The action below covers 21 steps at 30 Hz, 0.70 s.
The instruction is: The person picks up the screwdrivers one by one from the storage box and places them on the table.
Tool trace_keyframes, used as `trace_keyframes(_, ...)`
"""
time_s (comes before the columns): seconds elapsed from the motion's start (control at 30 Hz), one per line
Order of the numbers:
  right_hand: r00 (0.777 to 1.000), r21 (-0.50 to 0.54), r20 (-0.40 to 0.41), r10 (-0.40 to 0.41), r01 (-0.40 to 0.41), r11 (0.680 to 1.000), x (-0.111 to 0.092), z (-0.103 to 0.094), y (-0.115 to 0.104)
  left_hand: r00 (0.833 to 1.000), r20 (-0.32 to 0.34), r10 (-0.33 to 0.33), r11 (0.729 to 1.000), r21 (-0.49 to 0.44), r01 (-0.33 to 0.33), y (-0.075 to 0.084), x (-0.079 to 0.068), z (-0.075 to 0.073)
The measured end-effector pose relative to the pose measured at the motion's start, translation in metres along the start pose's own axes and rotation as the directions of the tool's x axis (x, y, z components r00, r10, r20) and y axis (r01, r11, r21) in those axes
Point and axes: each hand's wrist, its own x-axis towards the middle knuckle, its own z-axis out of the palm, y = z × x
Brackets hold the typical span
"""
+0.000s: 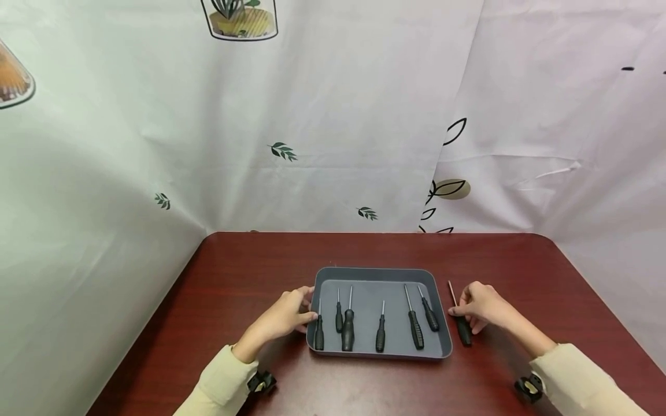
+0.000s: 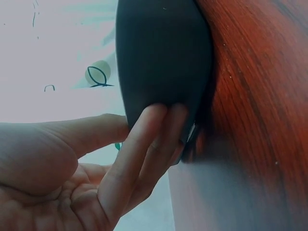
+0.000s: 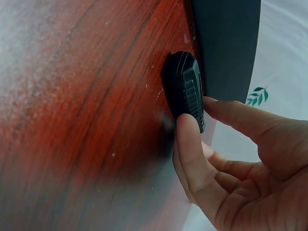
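Observation:
A shallow grey tray [image 1: 364, 278] lies on the table with several black-handled screwdrivers in it, their shafts toward the far side. My left hand [image 1: 285, 312] grips the tray's left wall, thumb at the rim and fingers against the outside, as the left wrist view shows with the tray wall [image 2: 163, 57] up close. Just right of the tray, my right hand [image 1: 481, 306] pinches another screwdriver [image 1: 463, 332] by its black handle. In the right wrist view, thumb and fingers stand on either side of that ribbed handle [image 3: 185, 82]; its shaft is hidden there.
Inside the tray, one screwdriver [image 1: 319, 335] lies along the left wall, a thick one [image 1: 347, 332] near it, and a slanted one [image 1: 429, 315] by the right wall. The reddish-brown table [image 1: 260, 254] meets a white patterned curtain [image 1: 333, 115] at its far edge.

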Motion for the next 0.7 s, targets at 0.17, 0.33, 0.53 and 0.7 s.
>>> trace_keyframes(0.17,1.000,-0.012,-0.008,-0.002,0.002,1.000,-0.001,-0.002,-0.003,1.000,-0.002,0.003,1.000,0.005,-0.003,-0.001,0.000,0.000)
trace_keyframes(0.33,0.999,-0.028,-0.018,-0.028,0.028,0.999,0.000,-0.009,-0.006,1.000,-0.005,-0.002,1.000,0.019,0.002,0.000,0.001,0.000)
trace_keyframes(0.53,0.998,-0.030,-0.031,-0.055,0.054,0.998,0.000,-0.015,-0.010,1.000,-0.003,0.003,1.000,0.024,-0.002,0.001,0.002,0.000)
trace_keyframes(0.7,0.996,-0.038,-0.051,-0.071,0.069,0.997,-0.002,-0.017,-0.015,1.000,-0.002,-0.011,0.999,0.033,0.011,0.001,0.002,0.001)
